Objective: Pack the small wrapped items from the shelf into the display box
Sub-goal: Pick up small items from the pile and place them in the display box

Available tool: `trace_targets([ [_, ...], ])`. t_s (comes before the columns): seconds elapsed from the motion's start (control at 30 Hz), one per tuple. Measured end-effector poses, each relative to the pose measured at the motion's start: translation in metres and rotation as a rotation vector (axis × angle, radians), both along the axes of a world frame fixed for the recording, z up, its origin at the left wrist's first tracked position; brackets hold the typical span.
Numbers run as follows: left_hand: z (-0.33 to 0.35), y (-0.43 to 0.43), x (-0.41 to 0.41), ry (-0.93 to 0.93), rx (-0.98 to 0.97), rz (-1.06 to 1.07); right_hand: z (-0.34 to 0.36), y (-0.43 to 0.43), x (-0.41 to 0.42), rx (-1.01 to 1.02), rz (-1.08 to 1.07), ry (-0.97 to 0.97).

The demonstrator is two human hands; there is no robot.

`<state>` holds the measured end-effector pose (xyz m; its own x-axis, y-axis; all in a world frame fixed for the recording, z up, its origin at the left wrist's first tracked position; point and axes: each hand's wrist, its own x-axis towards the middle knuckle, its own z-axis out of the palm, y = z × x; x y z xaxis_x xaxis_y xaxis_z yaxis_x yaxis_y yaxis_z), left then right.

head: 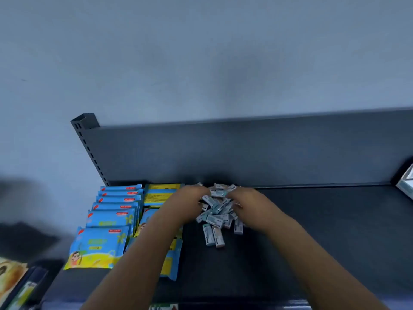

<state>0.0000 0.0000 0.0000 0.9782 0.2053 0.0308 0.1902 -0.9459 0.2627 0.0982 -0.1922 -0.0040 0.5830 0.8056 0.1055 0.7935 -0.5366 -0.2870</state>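
Small wrapped items (215,217) lie in a loose grey and teal heap on the dark shelf (312,231), close to its back panel (223,153); a few lie apart at the near edge of the heap. The left hand (190,199) touches the heap's left side and the right hand (244,201) its right side, so the heap sits between them; the fingertips sink among the items and are blurred, so I cannot tell whether either hand grips any. Blue and yellow packets (107,222) stand in rows at the shelf's left end, just beside the heap, partly under the left forearm; a white box (407,182) shows at the right edge, well apart from the heap.
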Motion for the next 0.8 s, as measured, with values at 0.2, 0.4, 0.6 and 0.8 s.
trace_targets([
  [0.2,-0.016,0.008,0.007,0.037,-0.003,-0.022,-0.016,0.009,-0.001,-0.054,-0.011,-0.071],
  [0.4,-0.027,0.009,0.019,-0.026,0.058,-0.043,-0.020,0.021,-0.005,-0.062,-0.067,-0.166],
  [0.6,-0.031,0.010,0.021,-0.117,0.080,-0.069,-0.019,0.025,-0.002,-0.041,-0.103,-0.104],
  [0.8,-0.032,0.014,0.015,-0.176,-0.028,0.000,-0.022,0.022,-0.005,0.106,-0.083,-0.044],
])
